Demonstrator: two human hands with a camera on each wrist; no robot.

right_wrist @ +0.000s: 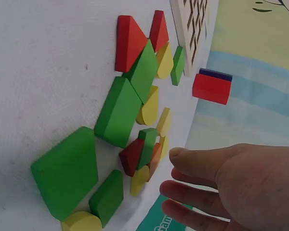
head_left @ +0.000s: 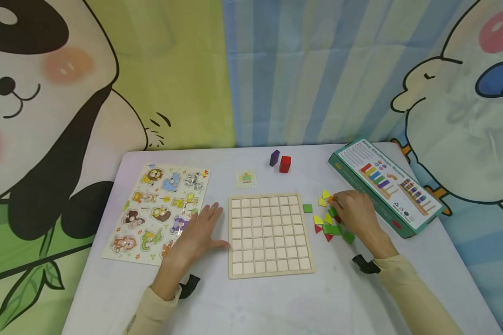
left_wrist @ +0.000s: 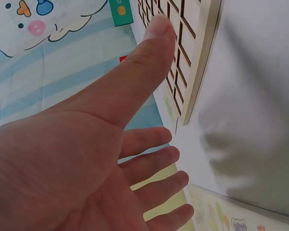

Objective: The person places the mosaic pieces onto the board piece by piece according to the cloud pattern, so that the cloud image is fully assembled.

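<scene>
A square wooden grid board (head_left: pixel 270 236) lies flat on the table. By its left edge is my left hand (head_left: pixel 195 238), fingers straight and spread, thumb at the rim; nothing is in its grasp. My right hand (head_left: pixel 356 216) hovers over the scattered small blocks right of the board, its fingertips close to an orange block (right_wrist: pixel 155 161). In the right wrist view that hand (right_wrist: pixel 216 185) has relaxed fingers, with no block visible between them. Around it lie green blocks (right_wrist: pixel 67 172), red triangles (right_wrist: pixel 130 43) and yellow pieces (right_wrist: pixel 148 108). One green square (head_left: pixel 308 208) sits beside the board.
A sheet of animal stickers (head_left: pixel 159 214) lies on the left, partly under the left hand. Behind the board are a small printed card (head_left: pixel 246 179), a purple block (head_left: pixel 274 158) and a red block (head_left: pixel 285 164). A green game box (head_left: pixel 385 186) stands at the right.
</scene>
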